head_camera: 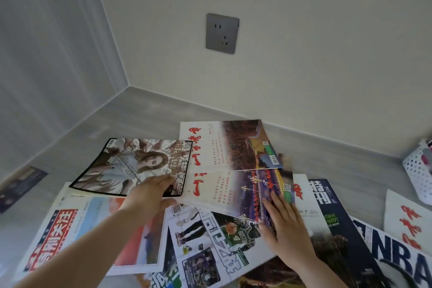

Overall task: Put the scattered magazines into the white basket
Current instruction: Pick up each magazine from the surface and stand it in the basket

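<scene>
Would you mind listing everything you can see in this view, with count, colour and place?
Black-bordered magazine: one, sepia cover with a figure, centre left, lifted at its right edge.
Red-script magazines: two, white with landscape photos, overlapping at centre.
Basketball magazine: one, white with a green-jerseyed player, bottom centre.
Other magazines: several, red, navy and white, spread over the floor; exact count unclear.
White basket: one, perforated, far right, partly out of frame.
Wall socket: one, grey, on the wall.
Left hand: fingers pinching the black-bordered magazine.
Right hand: flat on the nearer red-script magazine.
</scene>
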`<state>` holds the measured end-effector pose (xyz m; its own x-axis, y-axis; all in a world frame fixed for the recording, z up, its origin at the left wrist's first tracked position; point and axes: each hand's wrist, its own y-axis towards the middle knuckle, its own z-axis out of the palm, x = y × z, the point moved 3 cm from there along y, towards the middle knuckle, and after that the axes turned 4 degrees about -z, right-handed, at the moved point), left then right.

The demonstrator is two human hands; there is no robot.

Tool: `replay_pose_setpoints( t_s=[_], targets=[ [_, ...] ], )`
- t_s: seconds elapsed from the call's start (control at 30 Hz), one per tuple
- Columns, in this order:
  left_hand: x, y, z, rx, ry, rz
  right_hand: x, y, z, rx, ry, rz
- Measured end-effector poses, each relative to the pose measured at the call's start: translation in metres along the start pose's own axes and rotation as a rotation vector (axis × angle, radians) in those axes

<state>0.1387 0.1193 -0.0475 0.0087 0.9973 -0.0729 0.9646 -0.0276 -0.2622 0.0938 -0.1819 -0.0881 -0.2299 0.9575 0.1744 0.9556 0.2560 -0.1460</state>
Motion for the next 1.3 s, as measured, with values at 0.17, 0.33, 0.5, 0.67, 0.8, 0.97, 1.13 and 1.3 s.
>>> replay_pose_setpoints(
  t_s=[0.17,0.33,0.5,0.67,0.8,0.97,1.13,1.3],
  targets=[
    [0.009,0.003,-0.004,0.018,0.135,0.113,0.000,0.000,0.001,0.019,0.014,0.027],
    [0.010,-0.002,-0.009,0.000,0.305,0.207,0.001,0.001,-0.001,0.028,0.017,0.034],
    [0.015,-0.014,-0.034,-0.271,0.020,0.140,0.005,0.001,-0.002,0.054,0.062,0.044],
    [0.003,-0.017,-0.061,-0.335,-0.201,0.069,0.025,0.009,-0.026,0.074,0.254,0.140],
    [-0.031,-0.024,-0.097,-0.377,-0.542,0.053,0.089,0.011,-0.050,0.009,0.685,0.016],
    [-0.088,-0.035,-0.131,-0.406,-0.861,0.160,0.147,0.011,-0.071,-0.072,1.116,-0.055],
    [-0.132,-0.046,-0.133,-0.417,-0.909,0.226,0.134,0.008,-0.090,-0.393,1.127,0.156],
    [-0.166,-0.048,-0.126,-0.367,-1.044,0.314,0.090,-0.011,-0.108,-0.574,0.908,0.288]
  ],
)
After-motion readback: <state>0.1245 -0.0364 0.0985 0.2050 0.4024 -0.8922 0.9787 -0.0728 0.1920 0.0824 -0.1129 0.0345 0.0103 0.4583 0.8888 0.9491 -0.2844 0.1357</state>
